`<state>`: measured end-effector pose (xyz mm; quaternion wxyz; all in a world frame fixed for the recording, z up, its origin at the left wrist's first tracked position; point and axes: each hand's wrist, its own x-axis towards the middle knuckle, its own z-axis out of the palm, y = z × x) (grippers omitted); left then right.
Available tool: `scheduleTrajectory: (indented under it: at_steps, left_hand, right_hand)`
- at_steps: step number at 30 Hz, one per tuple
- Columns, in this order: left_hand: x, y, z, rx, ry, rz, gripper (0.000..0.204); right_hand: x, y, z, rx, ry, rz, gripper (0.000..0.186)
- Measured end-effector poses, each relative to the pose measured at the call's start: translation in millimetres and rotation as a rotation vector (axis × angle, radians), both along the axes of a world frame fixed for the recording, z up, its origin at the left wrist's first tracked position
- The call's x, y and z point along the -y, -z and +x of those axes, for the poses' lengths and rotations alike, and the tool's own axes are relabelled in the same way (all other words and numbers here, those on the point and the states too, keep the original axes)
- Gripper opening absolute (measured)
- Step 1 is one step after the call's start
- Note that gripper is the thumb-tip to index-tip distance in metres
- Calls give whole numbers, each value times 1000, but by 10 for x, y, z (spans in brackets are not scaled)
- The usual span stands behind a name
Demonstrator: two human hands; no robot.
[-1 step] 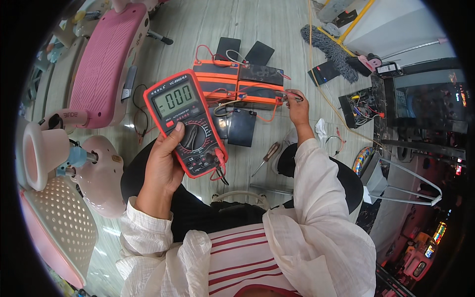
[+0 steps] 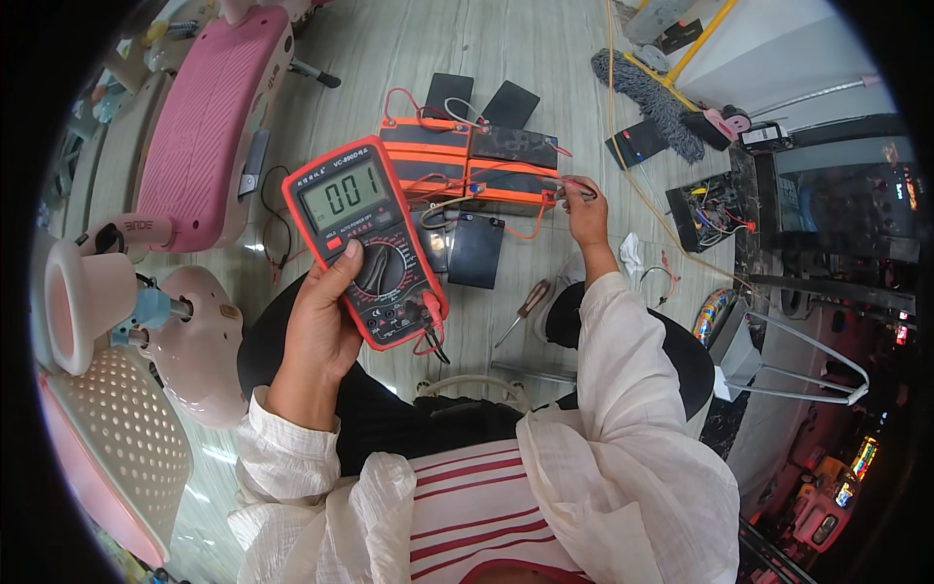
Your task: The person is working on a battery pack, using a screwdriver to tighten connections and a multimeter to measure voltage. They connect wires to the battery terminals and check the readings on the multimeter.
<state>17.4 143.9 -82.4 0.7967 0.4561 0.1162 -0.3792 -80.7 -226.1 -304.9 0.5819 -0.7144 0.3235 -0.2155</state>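
Observation:
My left hand (image 2: 326,326) grips a red-and-black multimeter (image 2: 362,243) with a digit display and a dial, leads plugged in at its bottom. My right hand (image 2: 587,219) is closed on thin test leads (image 2: 574,187) at the right end of a group of orange-and-black batteries (image 2: 511,176) on the floor, joined by red and pale wires. Exactly what the lead tips touch is too small to tell. Dark battery blocks (image 2: 475,255) lie on the near side of the group, with others at the far side.
A pink scooter (image 2: 199,127) and pale plastic seat (image 2: 117,438) line the left. At right are a grey mop (image 2: 642,97), an open box of wires (image 2: 700,219) and a metal frame (image 2: 812,384). A screwdriver (image 2: 525,307) lies on the floor (image 2: 506,58) near my shoe.
The digits on the multimeter's display have changed. My hands and the batteries have not visibly moved.

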Motion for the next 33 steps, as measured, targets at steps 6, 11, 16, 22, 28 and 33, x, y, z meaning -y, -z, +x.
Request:
scheduleTrajectory:
  at_steps: [6,11,16,22,28,33]
  left_hand:
    - [-6,-9,1,-3,5,5,34]
    - [-2,2,-3,-4,-6,-17,34]
    - [-12,5,1,-5,-1,-17,34]
    - [-4,20,0,1,1,-27,33]
    - [-14,18,-2,6,-11,-24,33]
    - [-1,16,-6,-6,-12,-11,32]
  right_hand:
    - [-19,-5,25,-52,-47,-104,20]
    - [-67,-12,42,-23,-63,-108,19]
    - [-95,-78,42,-66,-88,-128,18]
    - [-81,-60,27,-34,-107,-138,18]
    - [-115,-32,3,-60,-79,-167,16]
    - [-131,2,-31,-27,-57,-193,18]
